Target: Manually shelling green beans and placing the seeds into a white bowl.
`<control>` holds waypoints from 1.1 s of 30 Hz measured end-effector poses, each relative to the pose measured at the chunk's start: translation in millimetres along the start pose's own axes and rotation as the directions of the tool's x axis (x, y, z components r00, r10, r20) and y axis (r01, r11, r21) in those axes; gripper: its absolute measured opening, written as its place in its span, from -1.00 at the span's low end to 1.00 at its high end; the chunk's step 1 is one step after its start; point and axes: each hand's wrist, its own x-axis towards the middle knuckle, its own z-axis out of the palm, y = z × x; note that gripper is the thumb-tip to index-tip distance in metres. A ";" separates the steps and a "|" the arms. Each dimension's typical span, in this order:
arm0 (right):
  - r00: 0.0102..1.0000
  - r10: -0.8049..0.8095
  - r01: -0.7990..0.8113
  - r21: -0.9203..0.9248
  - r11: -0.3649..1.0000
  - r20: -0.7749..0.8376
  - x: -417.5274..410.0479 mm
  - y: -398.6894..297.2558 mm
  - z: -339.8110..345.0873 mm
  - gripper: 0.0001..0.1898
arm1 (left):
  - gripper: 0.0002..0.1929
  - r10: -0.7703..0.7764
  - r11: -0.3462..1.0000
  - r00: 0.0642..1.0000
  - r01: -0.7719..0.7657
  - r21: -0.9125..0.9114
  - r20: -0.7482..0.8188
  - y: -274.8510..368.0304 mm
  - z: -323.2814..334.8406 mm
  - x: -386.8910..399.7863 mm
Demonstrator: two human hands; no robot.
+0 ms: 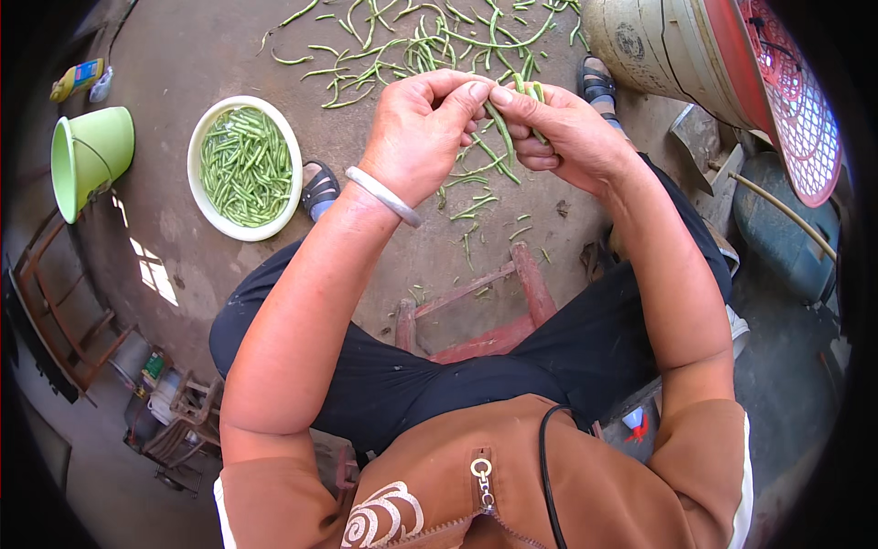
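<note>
In front of me both hands meet at their fingertips above the floor. My right hand (pixel 566 134) grips several green bean pieces (pixel 528 92), whose ends stick out above and below its fingers. My left hand (pixel 422 127), with a pale bangle on the wrist, pinches thumb to forefinger at the upper end of a long green bean (pixel 504 134) that hangs between the hands. The exact pinch point is partly hidden by the fingers. Beyond them, loose long beans (pixel 429 51) lie spread over the floor. To the left, a white basin (pixel 296 195) holds many short bean pieces (pixel 243 165).
A light green bucket (pixel 103 154) lies on its side at far left, near a yellow bottle (pixel 75 79). At right stand a large pale drum (pixel 645 55) and a red mesh-backed item (pixel 789 103). A red wooden stool (pixel 535 281) shows between my legs; bean scraps (pixel 473 206) dot the floor.
</note>
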 end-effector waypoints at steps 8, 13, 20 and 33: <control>0.997 -0.073 0.079 0.462 0.884 -0.030 2.3 16.7 19.8 -0.86 | -0.92 0.693 0.453 0.721 -0.438 0.776 0.002 -0.7 9.8 4.9; 0.967 -0.187 0.230 0.269 0.935 -0.176 8.4 0.6 11.1 -0.86 | -0.94 0.843 0.213 0.518 -0.565 0.797 0.142 13.6 15.3 4.1; 0.926 0.117 -0.183 -0.154 0.971 -0.360 31.1 48.9 -52.7 -0.83 | -0.73 -0.279 0.184 0.905 -0.278 0.943 0.322 -3.3 1.4 -40.8; 0.856 -0.268 -0.463 -0.886 -0.015 -0.442 147.6 219.0 -119.7 -0.75 | -0.74 -0.333 0.160 0.858 -0.358 0.920 0.391 -27.0 7.5 -92.4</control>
